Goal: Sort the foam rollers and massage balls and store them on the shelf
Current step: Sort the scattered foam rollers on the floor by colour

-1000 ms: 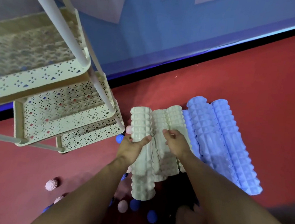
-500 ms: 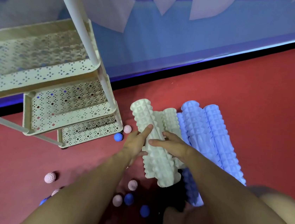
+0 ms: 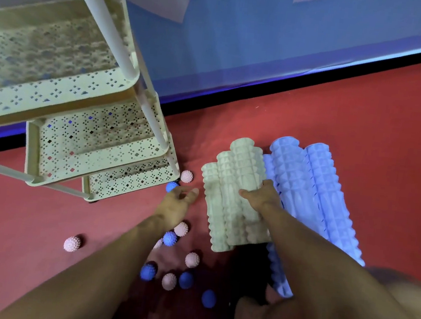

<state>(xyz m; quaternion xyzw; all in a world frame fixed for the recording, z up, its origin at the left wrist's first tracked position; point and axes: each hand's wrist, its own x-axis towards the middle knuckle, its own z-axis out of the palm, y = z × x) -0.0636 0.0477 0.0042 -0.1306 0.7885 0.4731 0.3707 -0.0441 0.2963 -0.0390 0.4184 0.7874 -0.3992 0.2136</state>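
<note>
Gripping cream rollers (image 3: 234,193), right hand (image 3: 261,198); left hand (image 3: 177,202) loose, seemingly empty.

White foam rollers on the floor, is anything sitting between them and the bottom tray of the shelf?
Yes. A pink massage ball and a blue massage ball lie on the red floor between the white foam rollers and the bottom tray. The left hand also hovers in that gap.
</note>
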